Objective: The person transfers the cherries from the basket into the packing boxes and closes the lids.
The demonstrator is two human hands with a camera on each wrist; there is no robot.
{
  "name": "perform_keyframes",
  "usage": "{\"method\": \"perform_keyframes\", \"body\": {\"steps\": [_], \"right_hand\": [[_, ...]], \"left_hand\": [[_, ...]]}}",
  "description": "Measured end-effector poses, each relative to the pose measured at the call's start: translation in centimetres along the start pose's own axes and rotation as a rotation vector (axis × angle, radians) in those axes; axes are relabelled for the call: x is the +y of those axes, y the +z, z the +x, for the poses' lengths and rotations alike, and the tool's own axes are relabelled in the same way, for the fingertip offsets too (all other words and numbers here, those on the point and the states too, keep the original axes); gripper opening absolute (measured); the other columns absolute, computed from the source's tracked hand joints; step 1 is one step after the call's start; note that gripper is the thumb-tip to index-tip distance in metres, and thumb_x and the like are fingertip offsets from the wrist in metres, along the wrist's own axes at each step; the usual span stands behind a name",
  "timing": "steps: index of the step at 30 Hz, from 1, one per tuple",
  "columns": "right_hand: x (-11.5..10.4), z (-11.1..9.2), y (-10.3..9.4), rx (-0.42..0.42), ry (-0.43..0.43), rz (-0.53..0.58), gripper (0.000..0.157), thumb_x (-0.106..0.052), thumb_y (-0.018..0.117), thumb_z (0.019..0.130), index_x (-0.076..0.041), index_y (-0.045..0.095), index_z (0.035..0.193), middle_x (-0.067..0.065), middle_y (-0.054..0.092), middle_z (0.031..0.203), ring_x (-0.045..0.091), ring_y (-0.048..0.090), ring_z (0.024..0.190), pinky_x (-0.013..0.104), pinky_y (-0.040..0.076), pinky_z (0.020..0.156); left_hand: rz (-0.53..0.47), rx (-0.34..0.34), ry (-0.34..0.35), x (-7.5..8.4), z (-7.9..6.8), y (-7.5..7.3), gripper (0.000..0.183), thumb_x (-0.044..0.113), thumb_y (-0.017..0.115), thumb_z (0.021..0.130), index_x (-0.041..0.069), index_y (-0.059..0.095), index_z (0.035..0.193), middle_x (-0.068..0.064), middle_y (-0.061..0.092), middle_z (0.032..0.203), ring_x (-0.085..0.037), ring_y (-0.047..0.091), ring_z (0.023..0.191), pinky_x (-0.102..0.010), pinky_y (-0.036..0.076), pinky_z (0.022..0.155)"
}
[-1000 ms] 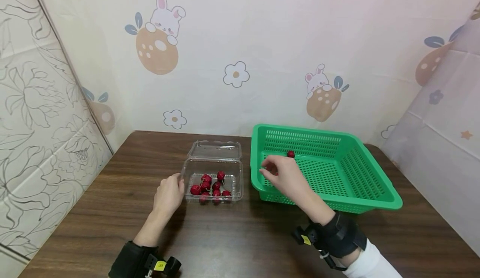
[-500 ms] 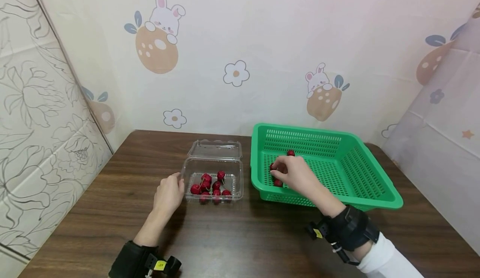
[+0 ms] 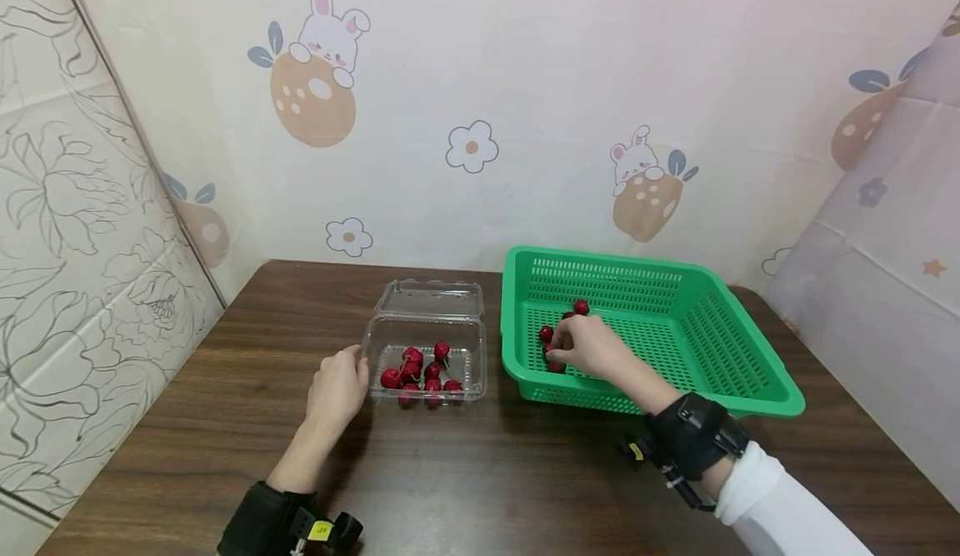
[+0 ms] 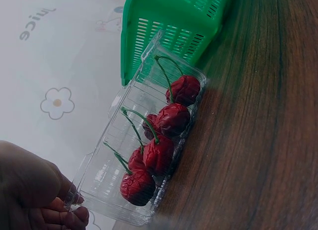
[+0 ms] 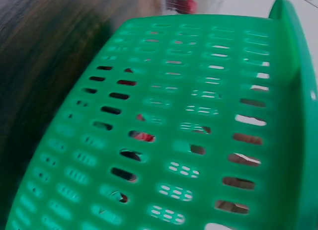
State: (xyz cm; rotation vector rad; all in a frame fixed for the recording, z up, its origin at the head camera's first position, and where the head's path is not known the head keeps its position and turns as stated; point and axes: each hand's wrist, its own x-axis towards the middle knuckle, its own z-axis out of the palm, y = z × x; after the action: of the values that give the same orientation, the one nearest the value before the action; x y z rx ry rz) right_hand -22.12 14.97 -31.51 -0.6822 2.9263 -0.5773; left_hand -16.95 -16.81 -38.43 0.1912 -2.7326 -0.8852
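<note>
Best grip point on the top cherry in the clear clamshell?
Probably the stem: on the cherry it arches up clear of the fruit, so pinch it from above through the open top of the clamshell. The left hand holds the tray's near edge; neighbouring cherries crowd its sides.

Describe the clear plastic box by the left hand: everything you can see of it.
The clear plastic box is a thin, see-through clamshell with ribbed walls. Its hinged lid lies folded open and flat behind it. It sits upright on the dark wooden table, just left of the green basket. Inside lie several red cherries with green stems, bunched toward the near side. The left hand grips its left edge.
</note>
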Motion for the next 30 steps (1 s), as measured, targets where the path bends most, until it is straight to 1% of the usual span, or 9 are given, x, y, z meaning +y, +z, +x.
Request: {"method": "perform_keyframes", "body": {"steps": [5, 10, 15, 18, 21, 28, 30], "right_hand": [[0.3, 0.6, 0.6, -0.038, 0.022, -0.046, 0.007, -0.011, 0.065, 0.079, -0.004, 0.066, 0.08, 0.001, 0.058, 0.067, 0.011, 0.051, 0.057, 0.028, 0.041, 0.052], [0.9, 1.0, 1.4, -0.048, 0.046, -0.08, 0.009, -0.012, 0.067, 0.078, -0.004, 0.066, 0.081, 0.002, 0.059, 0.07, 0.012, 0.052, 0.059, 0.028, 0.043, 0.054], [1.4, 1.2, 1.9, -0.041, 0.04, -0.072, 0.012, -0.012, 0.069, 0.076, -0.002, 0.066, 0.081, 0.001, 0.055, 0.062, 0.011, 0.045, 0.051, 0.027, 0.038, 0.052], [1.6, 1.3, 2.0, -0.05, 0.043, -0.066, 0.013, -0.012, 0.069, 0.075, -0.002, 0.065, 0.082, 0.001, 0.053, 0.059, 0.012, 0.042, 0.05, 0.027, 0.038, 0.053], [1.8, 1.4, 2.1, -0.066, 0.047, -0.075, 0.015, -0.012, 0.07, 0.074, -0.001, 0.065, 0.084, 0.002, 0.054, 0.063, 0.013, 0.044, 0.054, 0.029, 0.04, 0.055], [1.7, 1.9, 2.3, -0.116, 0.102, -0.119, 0.021, -0.013, 0.07, 0.074, -0.001, 0.064, 0.091, 0.008, 0.061, 0.083, 0.019, 0.056, 0.07, 0.033, 0.046, 0.062], [1.8, 1.9, 2.3, -0.125, 0.106, -0.133, 0.021, -0.013, 0.07, 0.075, -0.001, 0.064, 0.091, 0.009, 0.061, 0.084, 0.021, 0.057, 0.073, 0.033, 0.046, 0.062]], "left_hand": [[0.007, 0.007, 0.003, 0.0, -0.1, 0.0, 0.031, 0.006, 0.048, 0.085, -0.01, 0.056, 0.11, -0.027, 0.059, 0.1, -0.032, 0.058, 0.066, -0.045, 0.043, 0.048], [0.004, 0.009, 0.007, 0.0, -0.1, 0.0, 0.031, 0.006, 0.048, 0.085, -0.01, 0.056, 0.11, -0.026, 0.06, 0.099, -0.036, 0.059, 0.07, -0.047, 0.044, 0.05], [-0.001, 0.007, 0.018, 0.0, 0.0, 0.0, 0.031, 0.006, 0.048, 0.086, -0.011, 0.055, 0.11, -0.026, 0.06, 0.097, -0.038, 0.059, 0.074, -0.048, 0.045, 0.052], [-0.001, 0.004, 0.015, 0.0, 0.0, 0.0, 0.031, 0.007, 0.049, 0.086, -0.011, 0.055, 0.111, -0.026, 0.06, 0.097, -0.038, 0.059, 0.073, -0.048, 0.045, 0.052], [-0.002, 0.002, 0.012, 0.1, 0.0, 0.0, 0.031, 0.006, 0.049, 0.086, -0.011, 0.055, 0.111, -0.026, 0.06, 0.097, -0.036, 0.059, 0.071, -0.047, 0.044, 0.05], [-0.002, -0.005, 0.005, 0.1, 0.0, -0.1, 0.032, 0.007, 0.048, 0.086, -0.011, 0.054, 0.112, -0.026, 0.06, 0.097, -0.033, 0.059, 0.069, -0.046, 0.044, 0.05], [-0.001, -0.007, 0.006, 0.0, 0.0, -0.1, 0.032, 0.007, 0.048, 0.086, -0.011, 0.054, 0.112, -0.026, 0.06, 0.098, -0.034, 0.059, 0.07, -0.046, 0.044, 0.05]]}}
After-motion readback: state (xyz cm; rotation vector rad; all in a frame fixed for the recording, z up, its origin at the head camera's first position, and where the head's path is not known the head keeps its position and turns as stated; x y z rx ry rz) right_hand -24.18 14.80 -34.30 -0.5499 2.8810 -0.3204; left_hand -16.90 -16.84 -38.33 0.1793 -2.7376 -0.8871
